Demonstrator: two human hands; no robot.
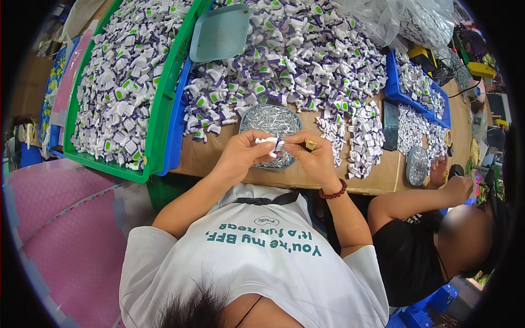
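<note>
In front of my chest, above a bowl [292,162] of small silver metal pins or screws, I hold a small white and purple plastic toy part [272,144]. My left hand [240,155] pinches its left side between thumb and fingers. The fingertips of my right hand [318,158] close on its right end, and whether a tiny pin is between them is too small to tell. A small yellow object [310,145] shows at my right fingers; its kind is unclear. A dark red bead bracelet [334,190] circles my right wrist.
A green crate [156,115] full of similar parts stands left. A pale tray [220,33] rests beside a large heap of parts [306,60]. Rightward are a blue bin [410,98], a dark phone-like slab [390,126] and another pin dish [418,164]. A co-worker's arm [410,202] reaches in nearby.
</note>
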